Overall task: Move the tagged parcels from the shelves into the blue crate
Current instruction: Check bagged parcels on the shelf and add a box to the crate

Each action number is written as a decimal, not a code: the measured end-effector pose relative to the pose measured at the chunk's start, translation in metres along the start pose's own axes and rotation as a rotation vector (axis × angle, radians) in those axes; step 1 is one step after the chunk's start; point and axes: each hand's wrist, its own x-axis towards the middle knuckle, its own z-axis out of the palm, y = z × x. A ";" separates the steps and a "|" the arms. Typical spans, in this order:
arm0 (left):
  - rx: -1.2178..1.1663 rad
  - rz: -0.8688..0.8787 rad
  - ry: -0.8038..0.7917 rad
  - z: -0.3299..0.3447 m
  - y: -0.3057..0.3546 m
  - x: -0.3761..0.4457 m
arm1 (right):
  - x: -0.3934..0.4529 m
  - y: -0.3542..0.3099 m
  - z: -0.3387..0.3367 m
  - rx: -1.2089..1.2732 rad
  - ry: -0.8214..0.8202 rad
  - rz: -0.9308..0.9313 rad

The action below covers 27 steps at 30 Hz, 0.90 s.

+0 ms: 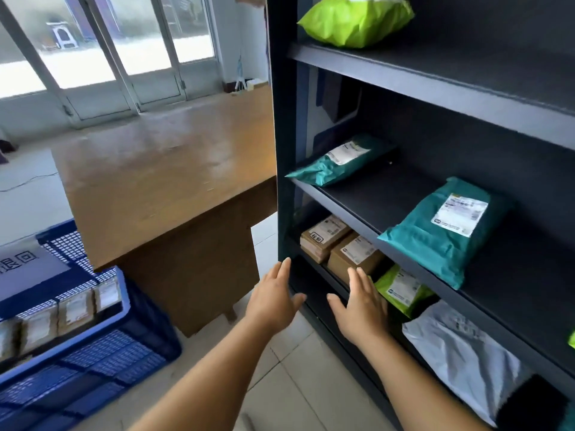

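Both your hands are out in front of the lower shelf, fingers straight and spread, holding nothing. Your right hand [361, 301] hangs just in front of the nearer cardboard box [354, 255], which lies straight ahead of its fingertips and a touch deeper in. Your left hand [275, 297] sits off to the side by the shelf's corner post [283, 181], so the right is plainly the closer one. The second cardboard box [323, 236] is touching the first, further back and to your left. Both run their long sides back into the shelf, so I'd judge an end-on grip from the front is what's offered (whether contact has been made, I cannot tell). The blue crate [102, 325] waits well apart, down at your left, with several parcels already standing inside.
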 end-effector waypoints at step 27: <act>-0.022 0.105 -0.259 0.074 -0.103 0.307 | 0.247 -0.013 0.163 0.391 -0.080 0.400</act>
